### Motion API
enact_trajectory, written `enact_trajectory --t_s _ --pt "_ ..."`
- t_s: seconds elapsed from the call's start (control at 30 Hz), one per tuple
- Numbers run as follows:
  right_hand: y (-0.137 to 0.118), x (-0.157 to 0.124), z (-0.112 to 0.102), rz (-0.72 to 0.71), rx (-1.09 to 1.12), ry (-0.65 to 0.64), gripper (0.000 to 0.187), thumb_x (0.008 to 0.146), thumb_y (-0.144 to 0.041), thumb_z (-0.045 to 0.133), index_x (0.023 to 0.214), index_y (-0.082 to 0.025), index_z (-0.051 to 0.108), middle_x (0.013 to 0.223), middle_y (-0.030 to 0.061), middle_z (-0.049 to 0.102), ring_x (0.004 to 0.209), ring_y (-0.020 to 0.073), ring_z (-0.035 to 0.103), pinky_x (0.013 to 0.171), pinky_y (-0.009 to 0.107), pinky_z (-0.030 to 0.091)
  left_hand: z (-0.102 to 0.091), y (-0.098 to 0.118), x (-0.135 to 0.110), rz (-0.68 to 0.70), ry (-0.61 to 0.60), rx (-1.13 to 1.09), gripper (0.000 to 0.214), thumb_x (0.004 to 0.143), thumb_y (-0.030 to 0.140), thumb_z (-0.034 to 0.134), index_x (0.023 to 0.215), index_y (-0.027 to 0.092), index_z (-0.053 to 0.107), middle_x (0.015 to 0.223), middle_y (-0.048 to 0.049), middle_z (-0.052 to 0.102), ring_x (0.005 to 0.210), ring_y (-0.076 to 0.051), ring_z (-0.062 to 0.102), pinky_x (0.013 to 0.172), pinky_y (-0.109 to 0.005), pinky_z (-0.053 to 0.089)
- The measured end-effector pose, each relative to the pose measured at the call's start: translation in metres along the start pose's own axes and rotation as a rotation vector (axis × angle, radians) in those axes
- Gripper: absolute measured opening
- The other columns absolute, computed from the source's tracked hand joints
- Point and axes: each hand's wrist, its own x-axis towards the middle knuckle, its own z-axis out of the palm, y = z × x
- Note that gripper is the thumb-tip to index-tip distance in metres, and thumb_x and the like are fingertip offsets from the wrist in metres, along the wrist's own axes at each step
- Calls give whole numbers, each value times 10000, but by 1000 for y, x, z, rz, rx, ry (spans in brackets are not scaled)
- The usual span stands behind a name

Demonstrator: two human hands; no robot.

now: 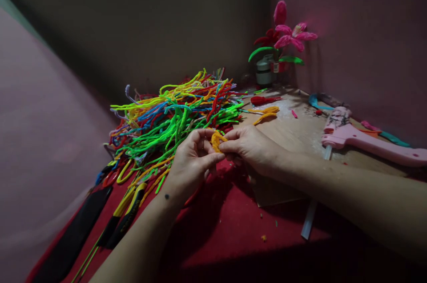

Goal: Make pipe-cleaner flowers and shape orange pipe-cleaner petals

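Observation:
Between my two hands is a bent orange pipe cleaner point(216, 141), curled into a small loop. My left hand point(193, 156) pinches it from the left, thumb and fingers closed at its lower edge. From the right, my right hand point(248, 147) grips its other side between thumb and forefinger. Parts of the loop are covered by my fingertips. Just behind my hands lies a large heap of coloured pipe cleaners point(176, 116). Two folded orange pipe cleaner pieces point(267, 114) rest on the board beyond my right hand.
A pink glue gun point(370, 140) with a clear glue stick point(310, 218) lies right on a brown board point(300, 127). Yellow-black pliers point(125, 216) and a black flat object point(73, 234) are on the red cloth point(230, 234). Pink pipe-cleaner flowers point(295, 36) stand at the back.

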Motion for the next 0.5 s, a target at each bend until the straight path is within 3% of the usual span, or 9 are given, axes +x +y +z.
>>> enact_trajectory --t_s 0.13,0.23,0.33,0.5 --pt "-3 0 0 -13 61 16 176 630 -95 536 467 -138 486 394 -50 414 338 25 281 339 196 166 -1 -5 2 6 45 48 463 602 152 742 983 167 480 591 87 518 444 -34 484 424 -136 390" --pt "-6 2 0 -6 192 17 142 640 -115 556 509 -134 505 409 -48 436 335 26 299 334 188 165 -1 -8 2 -47 -20 19 462 589 164 754 972 157 496 703 40 575 540 -50 526 486 -153 417" --pt "-7 4 0 -4 334 24 110 639 -131 582 546 -130 525 425 -47 455 330 25 309 326 183 158 2 -9 1 -148 -125 -90 349 669 227 701 954 143 520 704 9 587 490 -52 498 438 -167 382" --pt "-5 6 -2 31 437 32 36 644 -127 599 613 -122 579 416 -57 416 332 25 253 324 192 104 7 -12 2 -213 -100 -296 271 694 238 681 926 149 573 642 36 531 400 -12 399 382 -153 313"
